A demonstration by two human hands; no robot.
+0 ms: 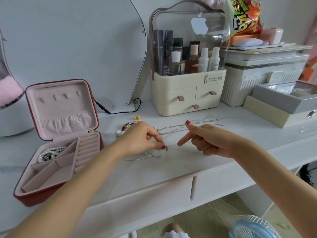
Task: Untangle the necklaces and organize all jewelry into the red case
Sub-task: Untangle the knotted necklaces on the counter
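Note:
The red case [96, 115] stands open at the left of the white table, with a pearl piece [51, 151] in its back compartment. My left hand [142, 138] pinches a small pendant [166, 148] of a thin silver chain just above the table. My right hand [204, 140] holds the same chain [181, 146] stretched between the two hands, its fingers curled and the index finger extended. More silver necklaces [180, 127] lie behind the hands, and another chain [149, 156] lies below my left hand. A beaded bracelet [127, 125], a pearl [118, 132] and a gold piece [137, 117] sit behind my left hand.
A cream cosmetics organizer [187, 98] with bottles stands at the back centre. Stacked boxes [277, 103] fill the right side. A mirror [72, 40] and its black cable [120, 110] stand behind the case. A blue fan [255, 227] is on the floor.

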